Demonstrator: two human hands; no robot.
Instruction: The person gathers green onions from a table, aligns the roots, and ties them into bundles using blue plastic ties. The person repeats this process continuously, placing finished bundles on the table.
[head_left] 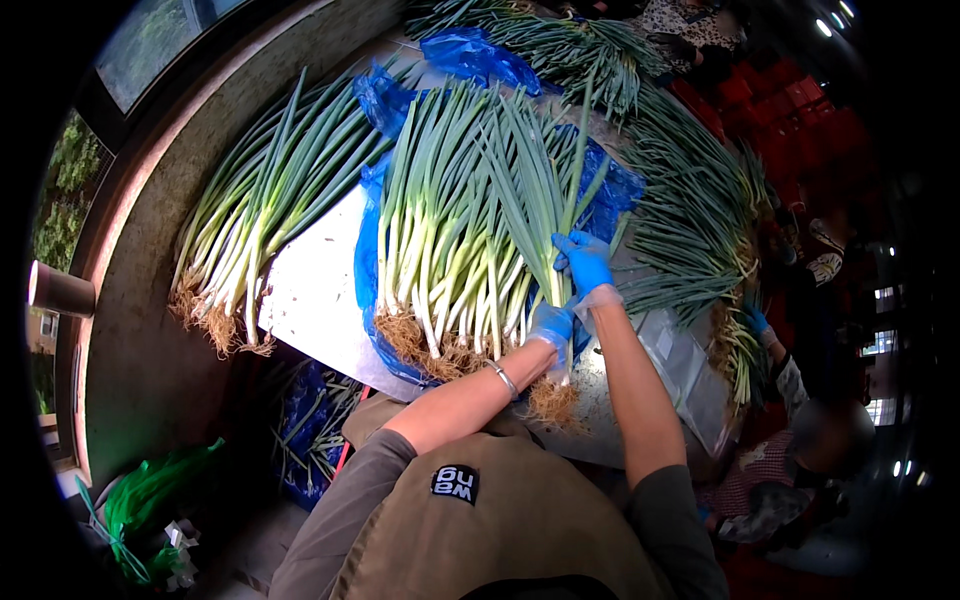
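Both my hands wear blue gloves and work at the right side of a pile of green onions (440,220). My left hand (551,325) is closed round the white stems of a few green onions (553,285), just above their brown roots (555,402). Higher up the same stalks, my right hand (586,262) has its fingers closed on them where white turns green. Their long leaves slant away across the pile. Beneath the pile lies a blue plastic sheet (367,285), bunched up at the far side. How many stalks I hold is hidden by my fingers.
More green onions (250,220) lie on the metal table (315,270) at the left, roots toward me. Another heap (690,220) runs along the right side, where a co-worker's blue-gloved hand (755,320) touches it. A green bag (160,495) lies low at left.
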